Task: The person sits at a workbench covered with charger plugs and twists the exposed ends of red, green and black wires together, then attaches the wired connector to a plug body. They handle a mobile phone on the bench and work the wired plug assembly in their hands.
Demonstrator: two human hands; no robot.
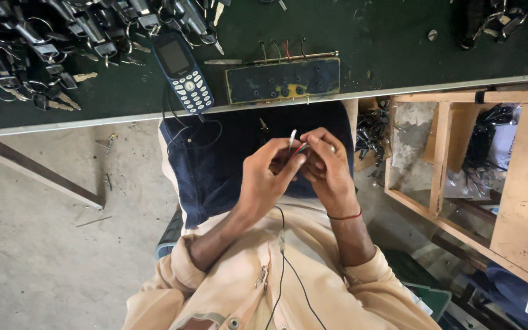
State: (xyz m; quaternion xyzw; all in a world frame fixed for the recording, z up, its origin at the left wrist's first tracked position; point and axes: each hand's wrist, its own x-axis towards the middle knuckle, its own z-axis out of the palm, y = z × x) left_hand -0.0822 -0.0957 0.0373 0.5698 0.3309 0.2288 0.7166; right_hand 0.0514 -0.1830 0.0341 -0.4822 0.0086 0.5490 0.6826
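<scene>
Red-green wires (300, 148) | we pinch them between left hand (268, 178) and right hand (328, 168) | both grips closed on them | ends point toward table (123, 101)

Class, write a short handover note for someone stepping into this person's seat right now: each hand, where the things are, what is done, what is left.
Left hand: over the lap, pinching a small bundle of coloured wires.
Right hand: closed on the same wires from the other side.
Bench: dark wired block at the edge, mobile phone beside it, pile of keys at its far left.
Done: wires in hand.
Left: wires not yet at the block.
</scene>
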